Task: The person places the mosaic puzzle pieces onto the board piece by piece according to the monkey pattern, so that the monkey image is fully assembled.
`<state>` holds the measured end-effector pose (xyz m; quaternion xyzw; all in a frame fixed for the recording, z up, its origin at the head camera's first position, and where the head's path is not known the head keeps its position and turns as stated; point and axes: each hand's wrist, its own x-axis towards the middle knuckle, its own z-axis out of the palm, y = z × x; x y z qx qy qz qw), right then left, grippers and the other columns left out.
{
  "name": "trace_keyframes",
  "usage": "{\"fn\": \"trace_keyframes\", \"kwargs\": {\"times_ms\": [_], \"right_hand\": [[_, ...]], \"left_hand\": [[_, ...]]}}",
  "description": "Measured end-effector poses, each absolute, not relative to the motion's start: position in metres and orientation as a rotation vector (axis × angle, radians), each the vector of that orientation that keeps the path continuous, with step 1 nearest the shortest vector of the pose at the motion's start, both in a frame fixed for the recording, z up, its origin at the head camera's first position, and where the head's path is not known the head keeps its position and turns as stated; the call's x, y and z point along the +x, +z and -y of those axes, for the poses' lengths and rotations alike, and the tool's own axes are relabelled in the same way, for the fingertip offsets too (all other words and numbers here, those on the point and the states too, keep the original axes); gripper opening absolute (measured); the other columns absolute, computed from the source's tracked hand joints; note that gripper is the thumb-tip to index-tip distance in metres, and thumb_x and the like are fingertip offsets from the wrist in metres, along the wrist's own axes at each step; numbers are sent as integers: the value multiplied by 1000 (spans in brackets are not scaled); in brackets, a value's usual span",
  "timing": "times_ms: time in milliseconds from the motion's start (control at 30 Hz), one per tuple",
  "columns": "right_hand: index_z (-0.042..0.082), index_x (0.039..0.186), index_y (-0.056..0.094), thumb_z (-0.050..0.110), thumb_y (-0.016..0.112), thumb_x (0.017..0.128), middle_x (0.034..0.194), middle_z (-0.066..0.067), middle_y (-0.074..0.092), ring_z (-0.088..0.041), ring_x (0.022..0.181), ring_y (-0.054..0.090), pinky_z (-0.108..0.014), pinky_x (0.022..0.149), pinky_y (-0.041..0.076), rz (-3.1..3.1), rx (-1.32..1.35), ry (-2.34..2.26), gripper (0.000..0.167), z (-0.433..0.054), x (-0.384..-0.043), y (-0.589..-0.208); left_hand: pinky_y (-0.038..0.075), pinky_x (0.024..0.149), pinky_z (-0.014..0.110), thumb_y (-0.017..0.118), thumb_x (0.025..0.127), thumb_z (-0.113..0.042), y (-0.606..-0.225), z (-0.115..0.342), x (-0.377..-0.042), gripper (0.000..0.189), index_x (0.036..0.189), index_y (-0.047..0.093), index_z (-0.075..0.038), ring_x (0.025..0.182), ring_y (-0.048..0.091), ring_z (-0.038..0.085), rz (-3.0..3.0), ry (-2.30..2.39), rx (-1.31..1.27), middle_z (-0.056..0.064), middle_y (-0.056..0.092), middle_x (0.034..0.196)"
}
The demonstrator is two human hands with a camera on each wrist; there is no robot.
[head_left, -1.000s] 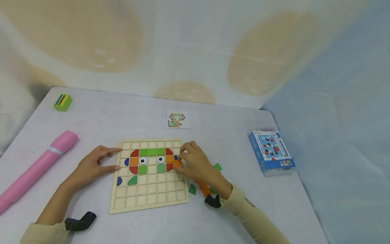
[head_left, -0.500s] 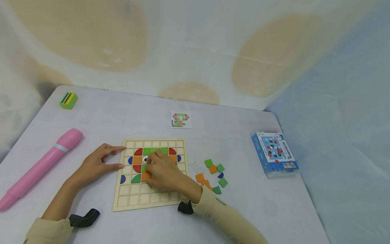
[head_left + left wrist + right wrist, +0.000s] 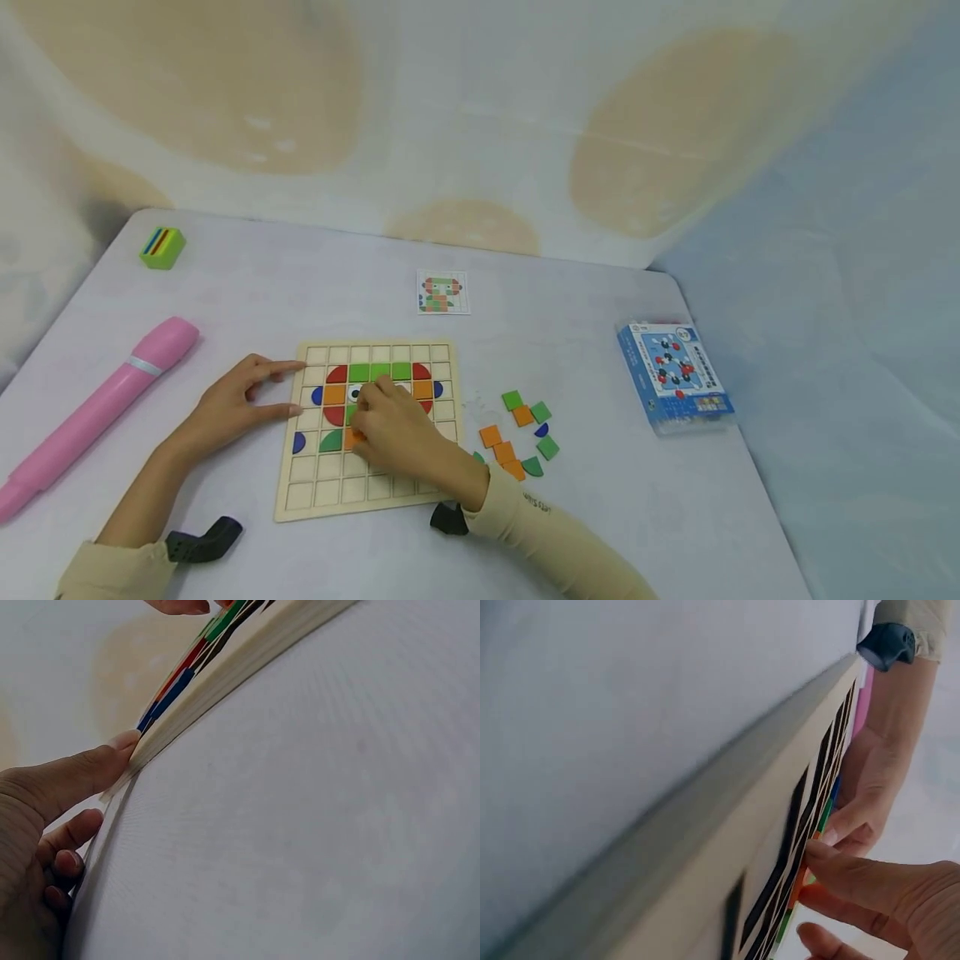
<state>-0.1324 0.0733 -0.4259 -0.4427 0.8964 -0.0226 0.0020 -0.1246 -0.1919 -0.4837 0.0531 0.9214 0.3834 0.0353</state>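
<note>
A wooden grid board lies on the table, with red, orange, green and blue flat tiles and round eye pieces in part of its cells. My left hand steadies its left edge, thumb and forefinger stretched out against the rim; in the left wrist view the thumb rests on the edge. Over the board's middle, my right hand pinches an orange square tile in the cell right of a green quarter-round tile. The hand covers part of the face pattern. In the right wrist view the thumb presses at the orange tile.
Loose orange squares, green pieces and a blue half-round lie right of the board. A pattern card lies behind it. A blue box stands at right, a pink tube and a green block at left.
My right hand has carried the orange tile leftward from the board's right side to a cell below the left eye, and remains there. The left hand stays on the left edge.
</note>
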Motion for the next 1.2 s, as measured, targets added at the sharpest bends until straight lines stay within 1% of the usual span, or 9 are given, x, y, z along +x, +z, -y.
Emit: {"fn": "trace_keyframes", "kwargs": {"times_ms": [100,233,333,433,667,800,967,1200], "right_hand": [[24,95,77,35,74,89,106,3,60,-13,99,44,-21,85,40,-2818,-1382,-54,13,-75,-131,-425],[23,106,76,37,75,88,111,3,58,-13,102,45,-21,86,41,-2824,-1286,-95,23,-87,-131,-417],[21,112,75,34,78,86,112,3,58,-14,104,45,-22,88,42,-2845,-1177,-140,29,-107,-135,-410],[18,110,76,30,80,84,109,1,58,-16,102,44,-25,87,42,-2876,-1078,-180,29,-134,-144,-407],[9,106,77,13,83,79,106,-7,58,-22,100,44,-35,88,43,-2949,-806,-319,28,-211,-161,-407],[7,101,78,9,83,78,104,-10,60,-24,98,45,-37,85,43,-2981,-678,-357,24,-243,-162,-410],[7,100,78,11,85,76,103,-9,60,-25,98,45,-38,86,43,-2967,-649,-420,25,-261,-156,-415],[7,100,78,11,87,75,102,-7,59,-23,97,44,-36,84,43,-2997,-676,-426,27,-265,-148,-421]], "left_hand": [[30,68,30,78,83,-46,-484,192,-125,63,137,59,-21,88,34,15,-2840,1174,174,1,47,106],[29,67,31,79,83,-45,-485,193,-124,63,137,60,-21,87,33,14,-2848,1170,173,1,47,106],[29,66,30,79,82,-44,-486,194,-122,62,137,60,-22,86,33,12,-2860,1169,161,0,47,105],[29,66,30,79,82,-44,-486,194,-121,62,136,60,-22,85,32,11,-2866,1177,153,-1,47,105],[28,66,31,79,83,-44,-484,193,-123,63,139,59,-21,87,32,13,-2841,1183,163,1,47,108],[28,66,30,79,83,-44,-484,192,-124,64,138,59,-20,86,32,12,-2853,1172,163,1,46,107],[28,65,30,80,82,-42,-484,192,-124,63,138,60,-20,85,32,11,-2865,1176,172,0,46,105],[28,66,31,79,83,-43,-486,191,-124,63,138,59,-20,86,32,11,-2859,1172,160,1,46,105]]}}
